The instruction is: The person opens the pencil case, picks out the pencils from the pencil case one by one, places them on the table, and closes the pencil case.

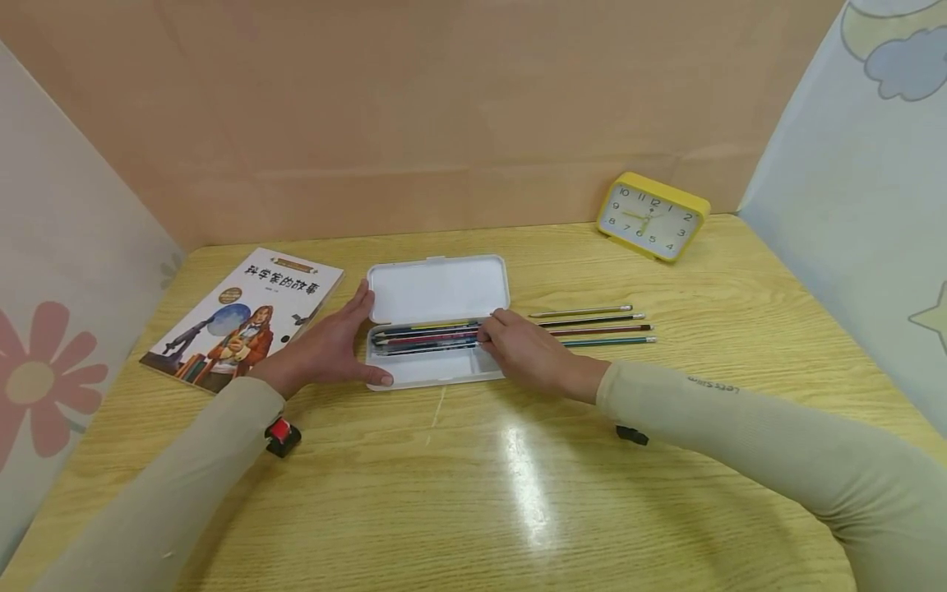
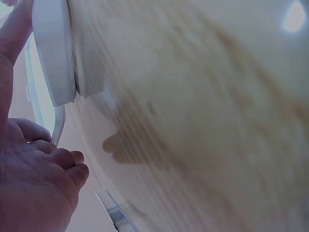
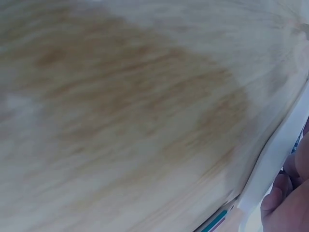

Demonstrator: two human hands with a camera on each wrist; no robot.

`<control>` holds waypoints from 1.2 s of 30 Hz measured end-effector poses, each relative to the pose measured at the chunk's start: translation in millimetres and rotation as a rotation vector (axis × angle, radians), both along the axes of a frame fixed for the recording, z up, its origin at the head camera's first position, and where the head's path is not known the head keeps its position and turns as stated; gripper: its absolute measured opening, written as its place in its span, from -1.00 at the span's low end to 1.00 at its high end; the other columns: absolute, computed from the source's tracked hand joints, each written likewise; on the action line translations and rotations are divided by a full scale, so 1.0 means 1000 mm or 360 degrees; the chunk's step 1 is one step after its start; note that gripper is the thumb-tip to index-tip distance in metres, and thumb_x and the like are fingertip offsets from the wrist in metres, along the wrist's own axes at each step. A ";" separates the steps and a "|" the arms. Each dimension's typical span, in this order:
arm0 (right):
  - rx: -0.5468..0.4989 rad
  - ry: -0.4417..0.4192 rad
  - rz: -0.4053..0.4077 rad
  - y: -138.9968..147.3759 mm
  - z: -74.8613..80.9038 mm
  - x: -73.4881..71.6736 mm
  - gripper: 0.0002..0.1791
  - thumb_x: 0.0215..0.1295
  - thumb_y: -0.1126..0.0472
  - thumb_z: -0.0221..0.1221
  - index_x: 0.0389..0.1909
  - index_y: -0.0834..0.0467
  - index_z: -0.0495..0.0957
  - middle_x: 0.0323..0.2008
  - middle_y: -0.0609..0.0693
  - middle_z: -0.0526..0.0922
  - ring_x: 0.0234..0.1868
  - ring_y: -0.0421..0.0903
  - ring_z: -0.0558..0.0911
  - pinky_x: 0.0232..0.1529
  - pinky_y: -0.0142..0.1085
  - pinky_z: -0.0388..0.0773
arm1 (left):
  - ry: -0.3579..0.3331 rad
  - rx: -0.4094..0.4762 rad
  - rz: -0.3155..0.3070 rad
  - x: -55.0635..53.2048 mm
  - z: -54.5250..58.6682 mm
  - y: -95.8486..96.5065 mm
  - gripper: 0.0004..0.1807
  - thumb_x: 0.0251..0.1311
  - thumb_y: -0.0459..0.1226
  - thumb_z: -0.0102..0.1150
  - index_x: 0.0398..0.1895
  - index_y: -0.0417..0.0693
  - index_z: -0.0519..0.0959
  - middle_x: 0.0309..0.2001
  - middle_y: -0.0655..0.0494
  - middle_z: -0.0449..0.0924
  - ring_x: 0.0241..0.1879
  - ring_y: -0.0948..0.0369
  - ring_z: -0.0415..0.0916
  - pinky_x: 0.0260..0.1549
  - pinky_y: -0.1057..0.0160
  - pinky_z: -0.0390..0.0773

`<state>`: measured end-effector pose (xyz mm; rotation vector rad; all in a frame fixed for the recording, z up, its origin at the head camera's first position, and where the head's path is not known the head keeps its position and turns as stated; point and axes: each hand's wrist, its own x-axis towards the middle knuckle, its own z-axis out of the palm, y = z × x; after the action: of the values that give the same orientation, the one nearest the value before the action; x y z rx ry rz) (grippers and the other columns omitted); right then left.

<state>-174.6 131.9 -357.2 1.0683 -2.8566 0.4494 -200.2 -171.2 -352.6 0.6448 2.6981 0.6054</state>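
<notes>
A white pencil case (image 1: 444, 374) lies on the table with its lid (image 1: 438, 289) folded back to the far side. Several pencils (image 1: 425, 335) lie lengthwise in its tray. My left hand (image 1: 336, 345) spans the case's left end, thumb on the near corner and fingers along the lid's edge. At the right end, my right hand (image 1: 528, 353) has its curled fingers over the tray, pinching a pencil among the others, whose end they hide. In the right wrist view, the fingers (image 3: 285, 193) reach over the white rim.
To the right of the case lie several more pencils (image 1: 602, 330), side by side. A yellow alarm clock (image 1: 651, 218) stands at the back right. An illustrated book (image 1: 244, 321) lies to the left, close behind the left hand. Walls border the table (image 1: 459, 493) at the back and sides.
</notes>
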 end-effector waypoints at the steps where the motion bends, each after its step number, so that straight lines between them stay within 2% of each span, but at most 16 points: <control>1: -0.0017 -0.0007 0.0005 0.002 0.000 0.000 -0.93 0.36 0.32 0.08 -0.23 0.22 0.52 -0.31 -0.03 0.46 -0.28 -0.15 0.43 -0.27 -0.35 0.48 | -0.0001 0.0002 0.0002 0.000 0.000 0.000 0.50 -0.34 0.31 0.41 0.49 -0.17 -0.32 0.47 0.04 -0.57 0.42 -0.08 -0.32 0.29 -0.09 -0.02; 8: -0.0158 -0.0017 0.0014 0.017 0.004 0.003 -0.94 0.31 0.39 0.11 -0.23 0.26 0.52 -0.29 0.00 0.47 -0.29 -0.14 0.46 -0.29 -0.34 0.49 | 0.0005 -0.0001 0.0000 0.000 0.000 -0.001 0.51 -0.36 0.35 0.38 0.49 -0.16 -0.33 0.47 0.04 -0.56 0.42 -0.10 -0.30 0.28 -0.10 -0.01; 19: -0.0326 -0.0077 -0.0056 0.052 0.010 0.018 -0.94 0.29 0.43 0.11 -0.25 0.26 0.51 -0.34 -0.02 0.48 -0.36 -0.15 0.45 -0.35 -0.29 0.47 | 0.0005 -0.0028 0.0003 -0.001 0.000 -0.001 0.50 -0.34 0.34 0.39 0.49 -0.16 -0.32 0.48 0.02 -0.56 0.42 -0.13 -0.30 0.28 -0.11 -0.02; 26: -0.0488 0.0053 -0.0071 0.080 0.008 0.030 -0.88 0.19 0.46 0.21 -0.32 0.21 0.56 -0.40 -0.10 0.52 -0.42 -0.22 0.46 -0.44 -0.31 0.46 | -0.0004 -0.0003 -0.0006 0.000 0.000 -0.001 0.49 -0.34 0.33 0.39 0.49 -0.16 -0.33 0.47 0.04 -0.57 0.42 -0.10 -0.32 0.29 -0.11 -0.03; 36: -0.0524 0.0210 -0.0112 0.120 0.001 0.043 -0.83 0.10 0.48 0.27 -0.35 0.17 0.58 -0.44 -0.17 0.49 -0.48 -0.28 0.37 -0.51 -0.40 0.36 | -0.0010 0.0015 -0.0009 0.000 -0.001 -0.002 0.50 -0.34 0.33 0.40 0.49 -0.16 -0.34 0.47 0.04 -0.57 0.42 -0.09 -0.34 0.29 -0.10 -0.04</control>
<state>-131.1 251.5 -356.3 0.8990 -2.5762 0.7787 -200.2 -173.4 -353.3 0.6516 2.6883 0.6176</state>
